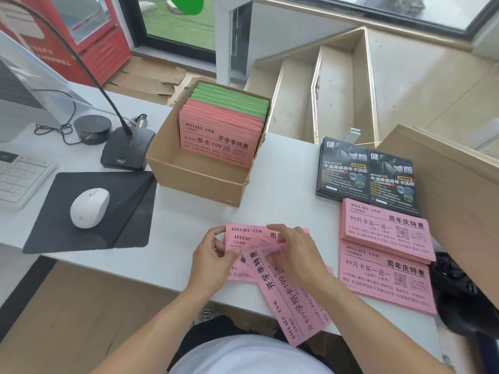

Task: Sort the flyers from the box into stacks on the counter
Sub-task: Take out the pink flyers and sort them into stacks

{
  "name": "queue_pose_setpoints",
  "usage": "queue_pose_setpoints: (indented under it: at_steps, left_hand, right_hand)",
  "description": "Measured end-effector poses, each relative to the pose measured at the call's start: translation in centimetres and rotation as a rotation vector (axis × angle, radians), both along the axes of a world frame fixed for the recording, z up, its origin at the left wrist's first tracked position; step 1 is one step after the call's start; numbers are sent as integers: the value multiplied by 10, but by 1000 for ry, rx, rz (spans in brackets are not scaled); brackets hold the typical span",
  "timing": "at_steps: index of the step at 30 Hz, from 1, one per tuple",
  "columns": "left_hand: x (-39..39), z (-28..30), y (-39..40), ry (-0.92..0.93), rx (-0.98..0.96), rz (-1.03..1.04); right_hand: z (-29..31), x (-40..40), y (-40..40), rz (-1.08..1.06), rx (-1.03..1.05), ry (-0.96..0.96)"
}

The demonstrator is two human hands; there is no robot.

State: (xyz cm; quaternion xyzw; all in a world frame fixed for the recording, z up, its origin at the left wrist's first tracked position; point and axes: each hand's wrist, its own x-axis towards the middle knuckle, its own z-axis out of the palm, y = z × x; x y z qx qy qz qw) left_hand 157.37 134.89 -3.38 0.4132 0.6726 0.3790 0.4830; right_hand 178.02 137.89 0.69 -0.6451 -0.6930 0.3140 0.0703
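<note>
White counter (283,168) spans the view. Cardboard box (208,147) sits centre-rear on it, front part bare, pink flyers (218,133) standing on edge with green flyers (232,97) behind them. Black mouse pad (129,203) left of the box, white mouse (90,207) on it. Sorted stacks at right: two black flyer stacks (367,174) side by side at the rear, two pink stacks (386,255) in front of them, one overlapping the other.

Both forearms reach in from the near edge. Left hand (216,261): fingers curled, pinching the left edge of a loose bunch of pink flyers (294,303) lying on the counter's near edge. Right hand (294,255): palm down over the bunch, fingers bent, tips pressing or pinching the top sheets; exact grip unclear. One sheet in the bunch is turned lengthwise and overhangs the counter edge.
</note>
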Motion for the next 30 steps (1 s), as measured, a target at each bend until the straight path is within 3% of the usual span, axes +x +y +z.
queue_pose_setpoints:
  at_steps: [6, 12, 19, 23, 28, 30]
  left_hand:
    - [-8, 2, 2, 50, -1, 12]
    - [-9, 10, 2, 3, 2, 3]
    - [-6, 21, 2, -58, -83, -63]
    - [-4, 16, 4, -74, -109, -50]
    - [-12, 12, 11, 11, -136, -108]
    - [-15, 13, 15, 50, -140, -140]
  right_hand:
    - [18, 32, 12, -225, -104, 122]
    - [33, 45, 10, -897, -168, 899]
    - [18, 10, -19, -1121, -74, 1097]
    - [16, 4, -27, -1041, -37, 879]
    - [19, 32, -12, -671, 164, 199]
    - [19, 39, 2, -499, 166, 21]
